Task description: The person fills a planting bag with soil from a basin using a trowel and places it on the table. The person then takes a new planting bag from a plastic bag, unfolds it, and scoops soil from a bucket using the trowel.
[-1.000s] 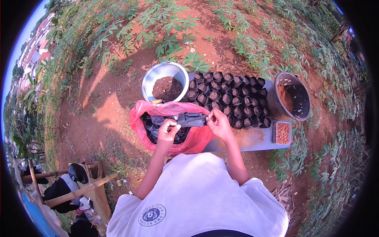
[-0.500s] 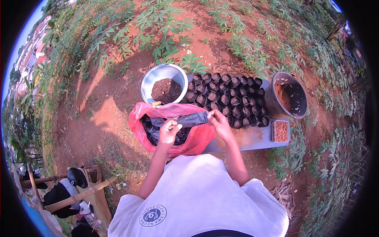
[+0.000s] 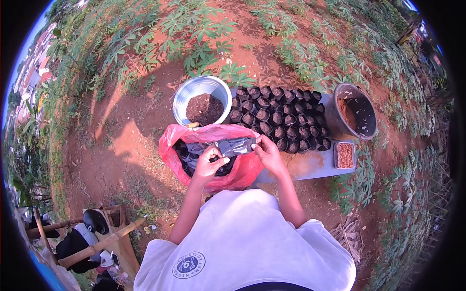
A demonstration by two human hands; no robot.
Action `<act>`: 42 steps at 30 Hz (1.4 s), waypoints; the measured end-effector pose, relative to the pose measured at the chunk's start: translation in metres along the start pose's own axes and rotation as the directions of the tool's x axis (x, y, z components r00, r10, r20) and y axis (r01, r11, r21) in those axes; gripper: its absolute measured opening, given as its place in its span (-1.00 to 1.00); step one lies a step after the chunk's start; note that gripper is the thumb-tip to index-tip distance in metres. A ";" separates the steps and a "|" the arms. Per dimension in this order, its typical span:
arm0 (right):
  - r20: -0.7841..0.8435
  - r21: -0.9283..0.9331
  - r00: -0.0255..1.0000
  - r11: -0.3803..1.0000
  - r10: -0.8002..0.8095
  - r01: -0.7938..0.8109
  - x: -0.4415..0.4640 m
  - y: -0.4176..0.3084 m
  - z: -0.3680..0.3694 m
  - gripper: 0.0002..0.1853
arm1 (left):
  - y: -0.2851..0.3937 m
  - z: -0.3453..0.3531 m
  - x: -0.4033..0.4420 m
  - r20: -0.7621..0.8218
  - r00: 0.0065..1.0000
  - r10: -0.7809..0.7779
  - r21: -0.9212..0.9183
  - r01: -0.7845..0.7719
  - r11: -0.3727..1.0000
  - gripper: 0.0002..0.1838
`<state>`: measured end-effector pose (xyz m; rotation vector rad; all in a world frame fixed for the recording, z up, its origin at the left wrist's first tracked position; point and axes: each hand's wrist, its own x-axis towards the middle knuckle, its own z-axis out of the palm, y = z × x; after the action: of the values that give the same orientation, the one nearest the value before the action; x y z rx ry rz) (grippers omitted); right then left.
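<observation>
Holding a small, flat, black plastic bag (image 3: 236, 146) directly above the mouth of the translucent pink-red plastic sack (image 3: 239, 177). Gripping lightly at the bag's left end with the left hand (image 3: 208, 164), with thumb and bent fingers drawn close together; pinching the right end with the right hand (image 3: 268, 154), with thumb and forefinger nearly tip to tip. Impossible to tell how firmly on either side.

Visible inside the sack: loose black plastic (image 3: 184, 157). Just beyond the sack: a round, silvery metal basin (image 3: 180, 94) with dark, crumbly soil (image 3: 205, 109). To the right of the sack, on a flat grey-blue board (image 3: 318, 175): close rows of black, soil-filled plastic bags (image 3: 276, 118). Farther right of the sack, past the rows: a deep black bucket (image 3: 334, 121) and a clear rectangular tub of reddish-brown grains (image 3: 344, 156).

Judging by the two-handed hold, probably at the step of spreading and parting a single bag, apparently unfilled. Called for next, most likely: steadying one end, working the thin layers apart at the other, and keeping a light touch to avoid tearing.
</observation>
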<state>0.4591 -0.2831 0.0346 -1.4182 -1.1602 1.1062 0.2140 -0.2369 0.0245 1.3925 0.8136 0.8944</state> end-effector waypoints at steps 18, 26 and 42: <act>-0.004 -0.301 0.961 0.917 -0.275 0.261 -0.010 -0.045 -0.027 -0.91 | 0.011 0.027 0.007 -0.090 0.995 -0.042 -0.064 0.036 0.997 -0.86; 0.022 -0.302 0.937 0.891 -0.348 0.338 -0.013 -0.042 -0.047 -0.89 | 0.051 0.045 0.017 -0.147 0.907 -0.394 -0.373 0.318 0.871 -0.85; 0.234 0.435 0.948 0.849 0.216 -0.301 -0.025 0.047 -0.060 -0.67 | 0.032 0.075 0.014 -0.201 0.973 -0.111 0.055 0.124 0.991 -0.85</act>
<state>0.5206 -0.3200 -0.0029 -1.1277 -0.7525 1.6100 0.2852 -0.2595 0.0593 1.3123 1.0746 0.9297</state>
